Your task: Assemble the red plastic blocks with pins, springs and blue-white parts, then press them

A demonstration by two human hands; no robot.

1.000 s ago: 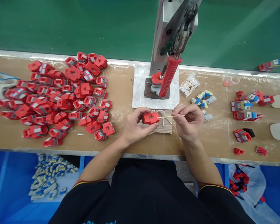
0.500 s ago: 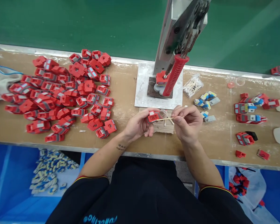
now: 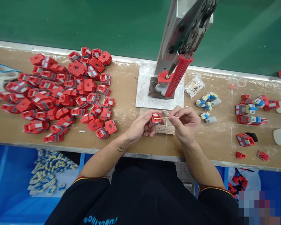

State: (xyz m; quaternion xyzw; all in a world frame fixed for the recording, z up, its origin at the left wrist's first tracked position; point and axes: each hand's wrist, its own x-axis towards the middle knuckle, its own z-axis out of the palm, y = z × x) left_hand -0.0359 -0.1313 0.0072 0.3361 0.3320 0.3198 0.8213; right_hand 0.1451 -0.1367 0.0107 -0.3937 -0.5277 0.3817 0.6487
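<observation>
Head view: your left hand (image 3: 138,126) pinches red part (image 3: 155,119), right hand (image 3: 184,122) pinches stick (image 3: 168,117) touching it; red pile (image 3: 58,93) still waits.

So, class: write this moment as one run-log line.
left hand: holds red part | right hand: thin stick tip on part | press handle: untouched | red pile: left

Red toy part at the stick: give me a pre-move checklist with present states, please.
1. Red part pinched in left hand: ok.
2. Thin wooden stick gripped by right hand: ok.
3. Stick tip meets the part: ok; exact spot cannot tell.
4. Anything on the stick tip: cannot tell, too small.
5. Press handle raised, away from both hands: ok.
6. Another red piece already sits under the press: not ok if that seat is needed.
</observation>
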